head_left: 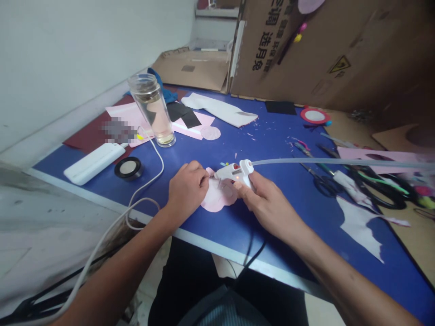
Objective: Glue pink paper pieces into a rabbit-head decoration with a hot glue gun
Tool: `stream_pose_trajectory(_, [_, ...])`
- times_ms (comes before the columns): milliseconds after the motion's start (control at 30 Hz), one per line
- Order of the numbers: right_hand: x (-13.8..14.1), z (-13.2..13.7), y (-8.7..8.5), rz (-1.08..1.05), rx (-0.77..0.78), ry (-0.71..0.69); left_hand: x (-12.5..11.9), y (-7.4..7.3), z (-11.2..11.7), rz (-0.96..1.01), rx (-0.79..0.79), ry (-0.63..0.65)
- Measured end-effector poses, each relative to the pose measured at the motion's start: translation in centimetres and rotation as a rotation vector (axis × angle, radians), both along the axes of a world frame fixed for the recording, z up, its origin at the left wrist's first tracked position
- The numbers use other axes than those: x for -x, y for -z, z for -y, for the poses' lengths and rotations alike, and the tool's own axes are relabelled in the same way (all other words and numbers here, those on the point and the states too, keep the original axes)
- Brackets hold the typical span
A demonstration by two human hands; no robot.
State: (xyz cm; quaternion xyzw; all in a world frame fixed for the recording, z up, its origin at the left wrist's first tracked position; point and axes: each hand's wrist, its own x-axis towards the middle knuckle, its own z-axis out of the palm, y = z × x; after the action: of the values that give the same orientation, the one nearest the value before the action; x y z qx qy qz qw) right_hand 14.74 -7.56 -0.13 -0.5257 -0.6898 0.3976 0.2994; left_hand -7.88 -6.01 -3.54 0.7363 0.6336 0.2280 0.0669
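Observation:
My right hand [268, 199] is closed round the handle of a white hot glue gun [234, 172], whose nozzle points left at a pink felt piece [217, 197] lying on the blue table [272, 136]. A long clear glue stick [340, 161] juts out of the gun's back to the right. Curled at the felt's left edge, my left hand [186, 188] pinches something small against the felt, right at the nozzle; I cannot make out what it is.
A tall glass tumbler [154, 111] stands at the back left beside a white power bank [93, 163] with its cable and a black round lid [128, 168]. Scissors [326, 183] and felt scraps lie at the right. Cardboard boxes [306, 50] wall the far side.

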Motion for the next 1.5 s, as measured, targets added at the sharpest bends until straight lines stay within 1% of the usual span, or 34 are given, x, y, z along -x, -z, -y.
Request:
stream_pose_trajectory(200, [0.2, -0.1, 0.6, 0.019, 0.005, -0.008, 0.0, 0.0, 0.0, 0.005, -0.009, 0.011])
stream_pose_trajectory(633, [0.1, -0.1, 0.5, -0.005, -0.007, 0.024, 0.1, 0.3, 0.0, 0.013, -0.029, 0.019])
stream_pose_trajectory(800, [-0.1, -0.2, 0.1, -0.036, 0.002, 0.067, 0.2, 0.4, 0.0, 0.026, -0.022, 0.020])
stream_pose_trajectory(1000, [-0.2, -0.3, -0.5, -0.057, 0.022, 0.087, 0.3, 0.4, 0.1, 0.044, -0.017, 0.030])
stream_pose_trajectory(1333, [-0.5, -0.3, -0.7, -0.086, 0.047, 0.127, 0.7, 0.6, 0.3, 0.038, -0.050, 0.065])
stream_pose_trajectory(1500, [-0.7, -0.3, -0.9, -0.130, 0.109, 0.119, 0.7, 0.6, 0.3, 0.021, -0.054, 0.075])
